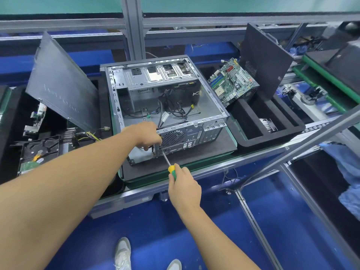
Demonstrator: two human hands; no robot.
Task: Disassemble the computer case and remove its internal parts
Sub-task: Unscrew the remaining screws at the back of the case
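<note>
An open grey computer case [210, 106] lies on its side on a black mat [204, 152], with loose black cables [175, 112] inside. My left hand [146, 134] grips the case's near rear corner beside the fan grille [172, 136]. My right hand [184, 187] holds a screwdriver [171, 168] with a yellow and green handle. Its shaft points up-left at the rear panel just below my left hand. A silver box-shaped part [139, 155] sits at the case's near left corner, partly hidden by my left hand.
A removed motherboard [231, 80] leans in a black foam tray [272, 131] on the right, with a dark side panel [266, 61] behind it. Another side panel [62, 82] leans on the left above a hard drive [41, 151] and wired parts. Aluminium frame bars [292, 151] cross at right.
</note>
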